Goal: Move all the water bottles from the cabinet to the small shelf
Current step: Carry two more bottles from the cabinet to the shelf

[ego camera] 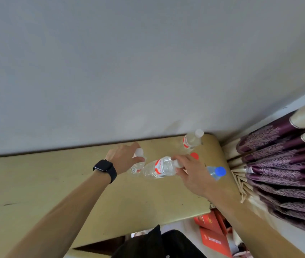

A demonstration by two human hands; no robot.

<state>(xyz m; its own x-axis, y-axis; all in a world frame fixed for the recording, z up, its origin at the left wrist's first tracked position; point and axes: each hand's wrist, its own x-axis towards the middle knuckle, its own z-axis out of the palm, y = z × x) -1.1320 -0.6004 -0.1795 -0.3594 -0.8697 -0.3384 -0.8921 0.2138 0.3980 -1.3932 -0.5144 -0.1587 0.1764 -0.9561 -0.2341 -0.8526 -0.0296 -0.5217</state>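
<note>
Bottles sit on a yellow top (pixel 55 183) that runs along a grey wall (pixel 148 71), five in all counting caps. I cannot tell whether this top is the cabinet or the small shelf.

Left hand (pixel 123 157), with a black watch (pixel 104 169) on its wrist, has its fingers curled round the neck of the left bottle (pixel 137 165). That bottle is clear with a white cap and stands about upright on the top.

Right hand (pixel 190 172) has its fingers wrapped round the cap end of the middle bottle (pixel 160 167). This one is clear with a red and white label. It is tipped well over, with its base toward the left bottle and touching or nearly touching it. I cannot tell whether its base is on the top or lifted off.

Back bottle (pixel 192 139) has a white cap and red label and stands upright by the wall near the top's right corner, apart from both hands.

Red cap (pixel 194 156) shows just behind the right hand's knuckles, the bottle under it hidden.

Blue-capped bottle (pixel 217 172) stands at the right edge of the top, just beside the right hand.

Purple and cream curtain (pixel 278 155) hangs right of the top. Red boxes (pixel 213 231) lie below the top's front edge, and dark clothing (pixel 157 244) shows at the bottom middle.
</note>
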